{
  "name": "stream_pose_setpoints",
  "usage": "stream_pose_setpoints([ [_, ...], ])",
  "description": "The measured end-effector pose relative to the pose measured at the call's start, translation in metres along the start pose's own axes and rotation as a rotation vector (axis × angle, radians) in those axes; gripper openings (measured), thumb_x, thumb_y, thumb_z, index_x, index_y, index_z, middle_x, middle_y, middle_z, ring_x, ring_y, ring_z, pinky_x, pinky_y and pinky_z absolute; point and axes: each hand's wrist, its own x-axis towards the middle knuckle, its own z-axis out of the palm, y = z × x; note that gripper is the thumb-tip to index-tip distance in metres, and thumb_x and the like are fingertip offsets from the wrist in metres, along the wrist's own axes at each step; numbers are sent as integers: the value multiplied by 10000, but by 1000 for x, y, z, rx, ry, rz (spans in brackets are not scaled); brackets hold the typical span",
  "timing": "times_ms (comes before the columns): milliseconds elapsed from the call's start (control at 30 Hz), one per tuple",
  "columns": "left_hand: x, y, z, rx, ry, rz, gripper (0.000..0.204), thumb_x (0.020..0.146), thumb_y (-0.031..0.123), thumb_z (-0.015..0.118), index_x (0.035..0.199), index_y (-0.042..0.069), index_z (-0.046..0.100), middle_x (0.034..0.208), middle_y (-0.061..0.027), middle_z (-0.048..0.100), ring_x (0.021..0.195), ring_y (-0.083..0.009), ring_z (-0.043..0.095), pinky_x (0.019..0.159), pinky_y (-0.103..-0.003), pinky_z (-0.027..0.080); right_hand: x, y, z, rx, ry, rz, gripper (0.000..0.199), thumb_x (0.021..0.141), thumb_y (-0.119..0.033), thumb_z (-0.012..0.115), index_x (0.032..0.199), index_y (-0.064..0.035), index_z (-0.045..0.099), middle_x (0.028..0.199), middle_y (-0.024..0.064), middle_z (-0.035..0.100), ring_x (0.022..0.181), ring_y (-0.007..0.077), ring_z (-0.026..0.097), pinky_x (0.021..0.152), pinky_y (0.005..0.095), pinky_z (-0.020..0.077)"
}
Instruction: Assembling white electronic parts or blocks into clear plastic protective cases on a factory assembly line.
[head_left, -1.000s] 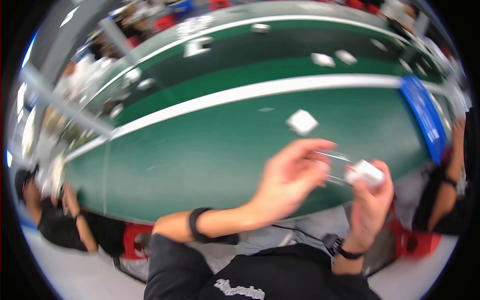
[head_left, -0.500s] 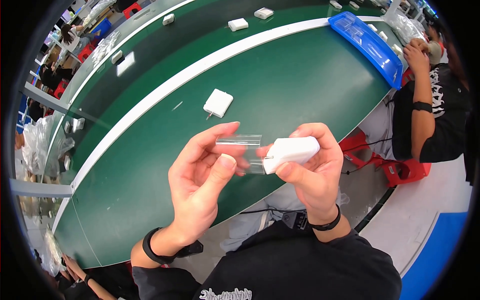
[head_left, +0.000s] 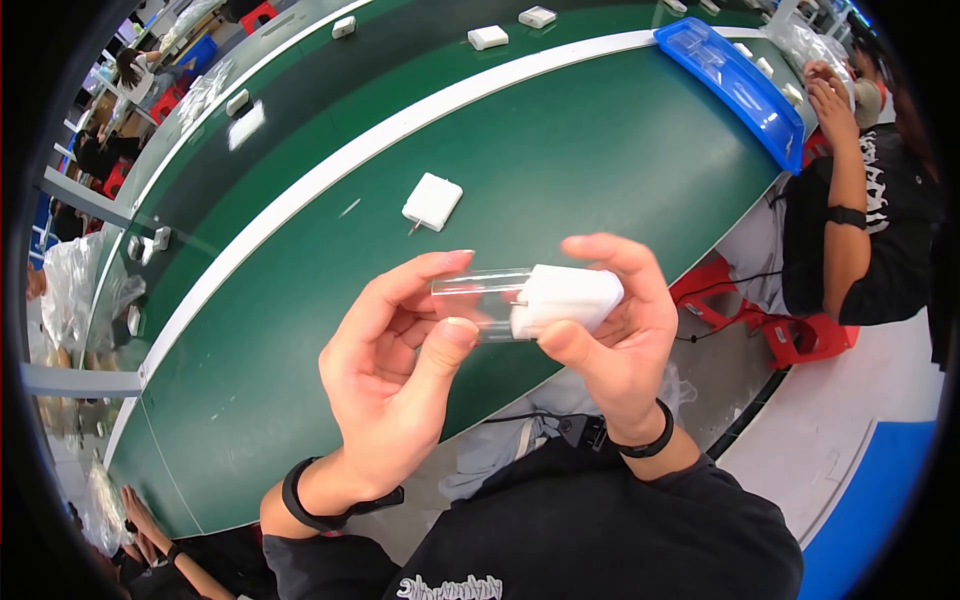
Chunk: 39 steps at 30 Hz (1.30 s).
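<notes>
My left hand (head_left: 392, 375) pinches the left end of a clear plastic sleeve (head_left: 478, 282) between thumb and fingers. From the other side, my right hand (head_left: 628, 345) grips a white rounded block (head_left: 572, 296) with a thin metal pin at its left end. That pin end sits inside the sleeve's right opening, while the rest sticks out toward my right palm. Both things are held in the air over the table's near edge. Beyond my hands, a second white block (head_left: 434, 201) lies on the green table (head_left: 300, 370), its metal pin pointing toward me.
A blue tray (head_left: 735, 105) with clear plastic pieces stands at the far right, near a co-worker's hands (head_left: 832, 100). Past a white rail (head_left: 400, 119), several white blocks lie on a dark green belt (head_left: 400, 70). Clear bags (head_left: 85, 285) are at the left.
My right hand has moved left with the white block, whose pin end has gone into the sleeve. My left hand keeps its pinch on the sleeve.
</notes>
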Motion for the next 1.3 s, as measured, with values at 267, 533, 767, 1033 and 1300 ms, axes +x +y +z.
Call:
stream_pose_setpoints([
  [267,1,1,-2,-12,-41,-60,358,847,100,640,1149,-54,523,952,-91,615,822,-125,595,720,-256,505,2,-14,-7,-196,-52,62,158,783,6,672,916,70,614,828,94,652,749,104,615,655,225,505],
  [533,4,0,-10,86,-144,-34,325,821,-22,627,1132,-67,547,1009,-135,599,839,-144,607,742,-269,534,9,-20,-12,-287,-132,82,182,780,-10,686,932,69,625,816,96,664,738,110,635,663,232,523],
  [767,10,9,-10,-240,-190,-348,319,828,-13,614,1134,-77,548,937,-107,594,797,-141,612,705,-274,538,16,-24,-18,120,-137,440,215,781,-19,692,964,71,625,866,108,661,776,131,642,704,247,532],
  [1033,2,14,-3,-176,-89,-308,314,857,22,593,1147,-83,533,899,-138,635,747,-144,621,678,-264,543,15,-26,-9,93,-55,475,219,787,-22,678,965,91,616,843,123,656,745,143,641,655,250,540],
  [1300,0,24,-1,-26,-60,-281,319,857,26,600,1147,-87,532,898,-148,632,764,-158,632,670,-267,553,9,-31,-2,-83,26,371,246,784,-45,693,976,85,612,843,123,657,735,134,641,609,240,549],
])
